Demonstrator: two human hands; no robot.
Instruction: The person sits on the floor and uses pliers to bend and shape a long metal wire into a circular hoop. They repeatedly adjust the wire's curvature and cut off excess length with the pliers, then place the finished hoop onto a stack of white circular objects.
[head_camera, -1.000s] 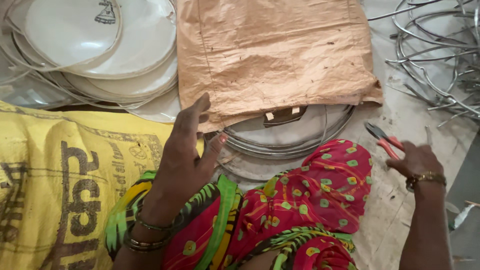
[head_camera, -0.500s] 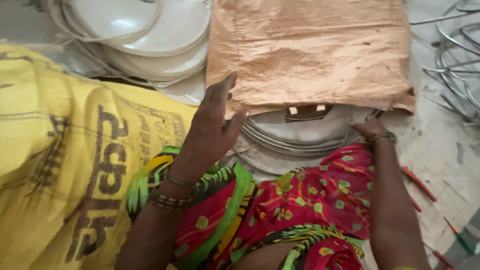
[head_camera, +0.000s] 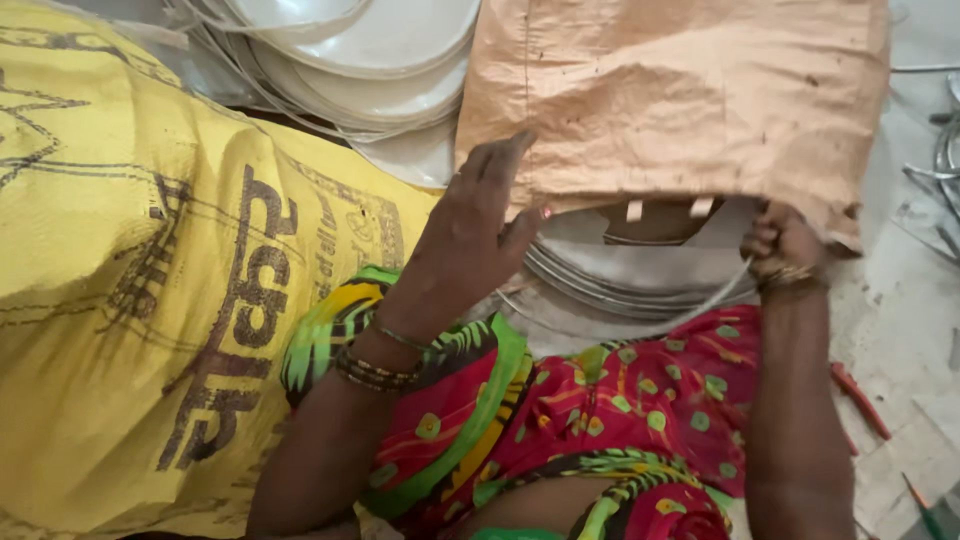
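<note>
My left hand (head_camera: 470, 235) rests with its fingers spread on the lower left edge of an orange woven sack (head_camera: 670, 100). My right hand (head_camera: 780, 245) is closed on the sack's lower right edge, partly tucked under it. Beneath the sack lies a stack of round metal discs (head_camera: 620, 275) with a brown piece on top. Both wrists wear bangles, and red and green patterned cloth (head_camera: 600, 410) covers my lap.
A large yellow printed sack (head_camera: 130, 280) fills the left side. More round white metal discs (head_camera: 370, 50) are piled at the top. Red-handled pliers (head_camera: 860, 400) lie on the floor at the right, and wire rings (head_camera: 940, 150) show at the right edge.
My right hand left the floor by the pliers and moved up to the orange sack's right edge, closing on it. The view shifted right and closer. My left hand stayed on the sack's left edge.
</note>
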